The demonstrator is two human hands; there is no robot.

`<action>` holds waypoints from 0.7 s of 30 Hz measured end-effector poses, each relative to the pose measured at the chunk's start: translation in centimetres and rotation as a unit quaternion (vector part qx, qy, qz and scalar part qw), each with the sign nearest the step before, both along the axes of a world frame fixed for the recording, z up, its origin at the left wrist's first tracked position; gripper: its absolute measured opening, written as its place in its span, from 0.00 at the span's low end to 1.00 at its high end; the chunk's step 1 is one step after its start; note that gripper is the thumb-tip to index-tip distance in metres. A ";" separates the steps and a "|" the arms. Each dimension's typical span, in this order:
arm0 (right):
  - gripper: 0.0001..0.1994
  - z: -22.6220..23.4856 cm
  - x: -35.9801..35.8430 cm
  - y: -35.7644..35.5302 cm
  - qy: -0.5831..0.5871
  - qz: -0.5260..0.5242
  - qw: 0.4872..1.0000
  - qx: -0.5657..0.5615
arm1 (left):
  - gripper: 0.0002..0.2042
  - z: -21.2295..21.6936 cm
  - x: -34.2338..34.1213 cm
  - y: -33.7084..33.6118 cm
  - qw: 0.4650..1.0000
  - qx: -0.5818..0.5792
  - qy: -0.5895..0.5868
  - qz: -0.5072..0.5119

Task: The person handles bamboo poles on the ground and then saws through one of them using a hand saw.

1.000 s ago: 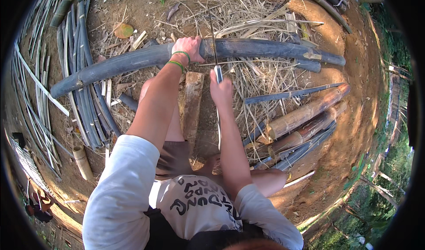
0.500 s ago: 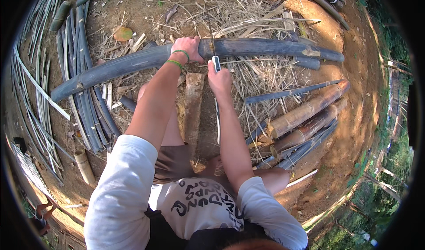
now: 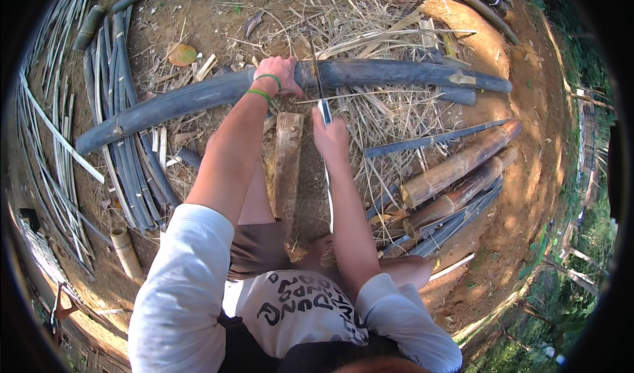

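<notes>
A long dark bamboo pole lies crosswise in front of me, curved by the lens. My left hand presses on top of it, gripping it beside a node, with green bands round the wrist. Just to the right, a handsaw crosses the pole, its narrow blade lying over the bamboo. My right hand is closed round the saw's white and dark handle, on the near side of the pole. How deep the blade sits in the bamboo cannot be made out. A worn wooden plank points from the pole toward my lap.
Thick brown bamboo lengths lie at the right. On the left are a bundle of dark bamboo strips, many pale strips and a short bamboo piece. Dry shavings cover the ground under the pole. Another person's limb shows at lower left.
My right hand has drawn the saw back toward me and slightly right, so more blade shows on the near side. The left hand and the pole stay nearly where they were.
</notes>
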State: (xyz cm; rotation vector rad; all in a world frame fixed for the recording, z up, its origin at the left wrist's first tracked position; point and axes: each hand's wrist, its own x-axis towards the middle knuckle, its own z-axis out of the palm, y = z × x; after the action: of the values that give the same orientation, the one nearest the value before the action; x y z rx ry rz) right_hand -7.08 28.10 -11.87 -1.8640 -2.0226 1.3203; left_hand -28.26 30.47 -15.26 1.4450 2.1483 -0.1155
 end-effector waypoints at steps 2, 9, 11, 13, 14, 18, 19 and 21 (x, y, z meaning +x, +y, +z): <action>0.29 -0.9 5.4 -4.9 0.028 0.020 0.998 0.046 | 0.42 0.5 -0.5 -0.3 1.000 -0.013 -0.007 0.012; 0.30 -1.3 0.0 -0.1 0.004 -0.003 0.999 0.046 | 0.41 0.6 -0.4 0.6 1.000 -0.011 -0.028 0.006; 0.30 -0.7 0.0 0.2 -0.012 -0.001 1.000 0.028 | 0.41 0.5 -0.4 0.8 1.000 -0.007 -0.028 -0.002; 0.29 -1.4 1.6 -1.0 -0.002 0.014 0.999 0.051 | 0.41 0.5 -0.7 0.7 0.999 -0.013 -0.031 -0.001; 0.29 -0.6 3.5 -3.4 0.014 0.016 0.999 0.039 | 0.41 0.5 -1.2 0.2 0.999 -0.021 -0.032 0.008; 0.27 2.1 6.0 -6.6 -0.028 0.005 1.000 -0.012 | 0.41 0.6 -1.4 -0.1 0.999 -0.032 -0.041 0.011; 0.28 1.0 5.1 -5.6 -0.019 0.005 1.000 0.020 | 0.42 0.7 -1.3 0.2 0.998 -0.034 -0.044 0.009; 0.29 -1.3 1.4 -1.8 -0.003 0.004 0.999 0.052 | 0.43 0.5 -1.2 0.7 0.998 -0.040 -0.050 0.005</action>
State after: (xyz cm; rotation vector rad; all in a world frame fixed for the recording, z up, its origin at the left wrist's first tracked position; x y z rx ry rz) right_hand -5.67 26.31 -13.15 -1.8183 -2.0616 1.1895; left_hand -29.48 31.18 -14.72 1.3654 2.0473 -0.1224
